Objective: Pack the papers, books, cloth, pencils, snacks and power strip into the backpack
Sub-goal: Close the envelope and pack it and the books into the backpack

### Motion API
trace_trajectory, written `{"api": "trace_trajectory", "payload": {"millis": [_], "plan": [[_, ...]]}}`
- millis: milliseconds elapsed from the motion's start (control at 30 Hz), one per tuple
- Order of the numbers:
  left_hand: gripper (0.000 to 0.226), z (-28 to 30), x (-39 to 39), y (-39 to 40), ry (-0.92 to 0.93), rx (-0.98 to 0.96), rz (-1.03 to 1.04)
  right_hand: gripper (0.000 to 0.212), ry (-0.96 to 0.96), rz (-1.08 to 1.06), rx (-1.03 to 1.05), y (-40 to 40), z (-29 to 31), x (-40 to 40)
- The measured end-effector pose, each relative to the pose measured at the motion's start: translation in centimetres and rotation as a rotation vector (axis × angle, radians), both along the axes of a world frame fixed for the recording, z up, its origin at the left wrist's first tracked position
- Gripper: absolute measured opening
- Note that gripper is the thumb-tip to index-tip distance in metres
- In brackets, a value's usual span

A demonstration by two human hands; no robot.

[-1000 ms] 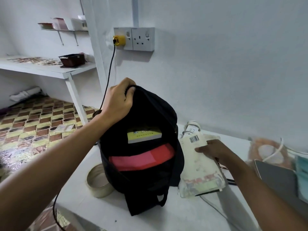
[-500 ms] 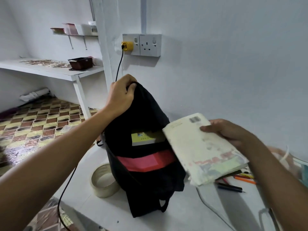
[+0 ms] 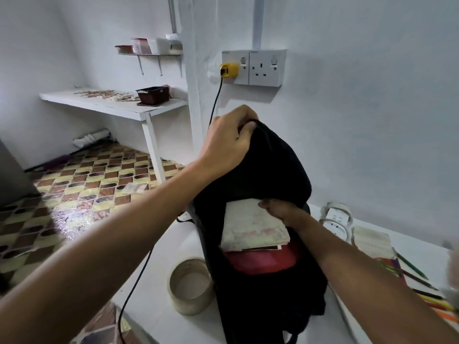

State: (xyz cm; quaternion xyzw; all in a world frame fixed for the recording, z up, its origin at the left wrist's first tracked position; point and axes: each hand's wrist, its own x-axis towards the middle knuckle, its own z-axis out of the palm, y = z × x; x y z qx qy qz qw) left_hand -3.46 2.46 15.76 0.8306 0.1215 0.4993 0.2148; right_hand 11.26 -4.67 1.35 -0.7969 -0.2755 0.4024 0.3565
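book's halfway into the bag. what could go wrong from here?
1. The white book sits above the red item in the backpack mouth; it may catch there instead of sliding down.
2. Only the left hand holds the top up; if it slips, the soft bag may sag shut on the right hand.
3. The tape roll stands against the bag near the table's edge; a shove could knock it off.

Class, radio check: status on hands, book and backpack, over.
Left hand grips backpack top. Right hand pushing book into the opening. Nothing blocking.
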Motion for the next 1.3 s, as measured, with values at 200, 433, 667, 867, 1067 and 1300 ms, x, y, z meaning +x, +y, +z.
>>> {"api": "trace_trajectory", "payload": {"millis": [200,433,667,867,1067,1300], "plan": [[0.009,0.3,-0.2,1.0,-0.017,-0.032,-0.029,0.031,-1.119,0.223,-0.173,0.9,0.4,-4.5],[0.010,0.0,-0.2,1.3,-0.005,-0.026,-0.063,0.067,-0.829,0.701,-0.229,1.1,-1.7,-6.2],[0.010,-0.3,0.0,1.2,0.005,-0.037,-0.096,0.071,-0.578,0.705,-0.075,2.7,-1.5,-1.7],[0.010,-0.1,0.0,1.3,0.004,-0.054,-0.099,0.095,-0.990,0.966,-0.199,3.2,-2.2,-2.7],[0.010,-0.1,-0.2,1.4,-0.001,-0.059,-0.099,0.060,-0.944,0.648,-0.005,3.0,-3.0,-1.0],[0.011,0.0,-0.2,1.2,0.012,-0.029,-0.103,0.046,-1.152,0.750,-0.040,4.0,-4.6,-4.7]]}}
